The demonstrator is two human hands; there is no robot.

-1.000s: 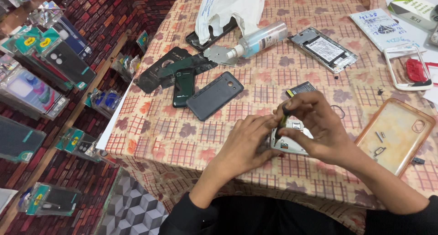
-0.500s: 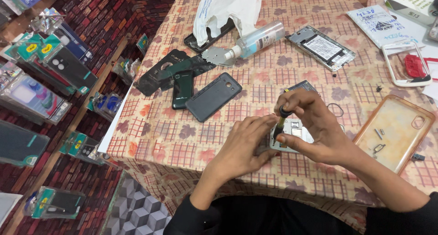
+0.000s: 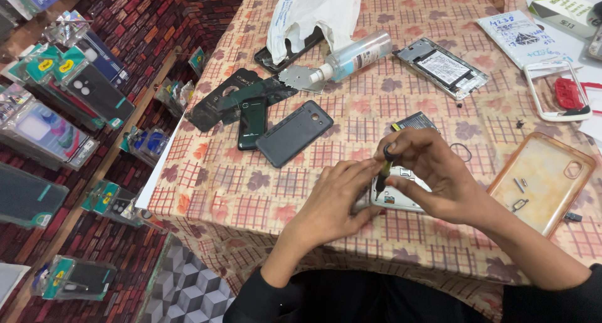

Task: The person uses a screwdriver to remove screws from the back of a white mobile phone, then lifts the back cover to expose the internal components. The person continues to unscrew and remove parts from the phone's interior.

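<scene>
The right hand [image 3: 433, 169] pinches a small screwdriver [image 3: 383, 170] upright, its tip down on an opened phone [image 3: 396, 195] lying near the front edge of the checked tablecloth [image 3: 251, 191]. The left hand [image 3: 335, 194] presses its fingers against the phone's left end, covering most of it, so the part being worked on is hard to make out. A dark back cover [image 3: 293, 133] lies well apart, and a clear case [image 3: 542, 182] sits just right.

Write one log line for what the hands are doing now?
right hand: grips small screwdriver | left hand: steadies opened phone | surface: checked tablecloth
</scene>
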